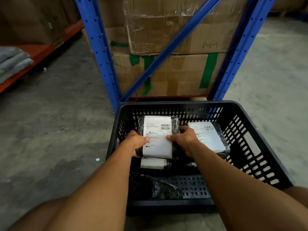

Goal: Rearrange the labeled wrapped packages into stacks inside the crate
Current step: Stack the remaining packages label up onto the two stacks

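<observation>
Both hands are clamped on one package (157, 136) near the crate's (250, 147) far-left corner, left hand (135, 142) on its left edge and right hand (184, 140) on its right, probably to square it flat onto the package (153, 163) underneath, with another package (209, 136) beside it toward the right wall.

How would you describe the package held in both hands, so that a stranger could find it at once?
Look into the black slotted crate before the blue rack. The held package is in its far left part, with the left hand and right hand gripping its sides. Unlike the package at the right, its label faces the camera squarely.
</observation>
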Demonstrator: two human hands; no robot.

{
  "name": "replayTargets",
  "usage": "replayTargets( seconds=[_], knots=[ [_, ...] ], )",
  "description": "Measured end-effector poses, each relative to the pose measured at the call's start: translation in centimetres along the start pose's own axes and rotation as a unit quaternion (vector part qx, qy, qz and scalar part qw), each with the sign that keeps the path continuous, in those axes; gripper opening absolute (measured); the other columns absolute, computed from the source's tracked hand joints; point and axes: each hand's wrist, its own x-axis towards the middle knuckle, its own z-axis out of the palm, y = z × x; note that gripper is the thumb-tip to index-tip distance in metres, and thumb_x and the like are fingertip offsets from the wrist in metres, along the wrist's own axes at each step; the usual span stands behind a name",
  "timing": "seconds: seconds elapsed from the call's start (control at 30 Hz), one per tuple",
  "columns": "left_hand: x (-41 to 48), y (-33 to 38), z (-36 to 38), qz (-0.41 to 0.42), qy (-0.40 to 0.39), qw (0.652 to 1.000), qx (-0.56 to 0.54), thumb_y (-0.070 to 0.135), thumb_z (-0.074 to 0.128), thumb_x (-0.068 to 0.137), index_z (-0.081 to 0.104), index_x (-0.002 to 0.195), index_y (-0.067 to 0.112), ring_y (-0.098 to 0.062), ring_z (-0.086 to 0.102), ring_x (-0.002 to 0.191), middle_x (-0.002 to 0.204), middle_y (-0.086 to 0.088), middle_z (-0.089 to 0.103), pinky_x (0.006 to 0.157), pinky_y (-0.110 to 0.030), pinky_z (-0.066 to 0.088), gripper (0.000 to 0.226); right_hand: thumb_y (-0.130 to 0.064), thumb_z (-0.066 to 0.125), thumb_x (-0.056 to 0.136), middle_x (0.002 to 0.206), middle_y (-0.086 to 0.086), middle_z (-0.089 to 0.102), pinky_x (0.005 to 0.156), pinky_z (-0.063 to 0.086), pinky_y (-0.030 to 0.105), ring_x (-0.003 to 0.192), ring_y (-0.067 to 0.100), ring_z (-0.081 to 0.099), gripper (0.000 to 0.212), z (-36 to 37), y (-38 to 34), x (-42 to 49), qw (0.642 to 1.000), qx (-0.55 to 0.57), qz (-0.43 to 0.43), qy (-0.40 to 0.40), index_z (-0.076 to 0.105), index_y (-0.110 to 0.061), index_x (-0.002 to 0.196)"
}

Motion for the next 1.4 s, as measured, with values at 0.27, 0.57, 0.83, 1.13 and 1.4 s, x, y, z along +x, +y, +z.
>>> replayTargets(
  seconds=[0.27,0.57,0.83,1.13,1.4],
  knots=[
    [2.4,-1.8,0.8,-0.009,0.061,0.994,0.086,0.009,0.067,0.089,0.052,0.127,0.001,-0.036,0.054,0.121,0.134,-0.019,0.056,0.095,-0.045,0.048,0.042,-0.02,0.079,0.081,0.122,0.013,0.068,0.099,0.051,0.036,0.104,0.026,0.065,0.05,2.2,1.8,1.7,0.994,-0.106,0.018,0.025,0.06,-0.007,0.126],
    [5.4,-3.0,1.4,-0.047,0.078,0.988,0.128,0.003,0.059,0.092,0.053,0.127,-0.003,-0.037,0.057,0.118,0.133,-0.021,0.056,0.08,-0.037,0.049,0.036,-0.022,0.076,0.084,0.12,0.011,0.069,0.098,0.051,0.036,0.109,0.028,0.065,0.041,3.5,3.7,4.8,0.989,-0.135,0.051,0.03,0.064,-0.01,0.121],
    [7.5,-4.4,1.9,-0.088,0.057,0.988,0.114,-0.001,0.049,0.093,0.049,0.134,-0.002,-0.034,0.058,0.117,0.132,-0.017,0.057,0.085,-0.03,0.045,0.041,-0.015,0.073,0.086,0.127,0.014,0.067,0.106,0.047,0.044,0.116,0.032,0.062,0.046,4.3,5.8,5.7,0.99,-0.112,0.082,0.0,0.06,-0.005,0.129],
    [7.4,-4.1,2.2,-0.064,0.057,0.991,0.105,0.007,0.052,0.094,0.026,0.146,0.002,-0.03,0.051,0.124,0.14,-0.016,0.049,0.097,-0.033,0.043,0.058,-0.026,0.061,0.094,0.132,0.015,0.063,0.109,0.044,0.044,0.122,0.033,0.058,0.047,4.0,5.8,6.1,0.989,-0.134,0.065,-0.018,0.053,-0.007,0.137],
    [8.4,-4.1,2.9,-0.062,0.08,0.98,0.173,0.01,0.048,0.097,0.026,0.144,0.004,-0.03,0.052,0.122,0.14,-0.015,0.049,0.085,-0.032,0.04,0.052,-0.036,0.058,0.095,0.134,0.012,0.061,0.104,0.044,0.037,0.124,0.033,0.056,0.052,3.9,6.1,6.4,0.983,-0.173,0.053,-0.013,0.049,-0.011,0.14]
  ],
)
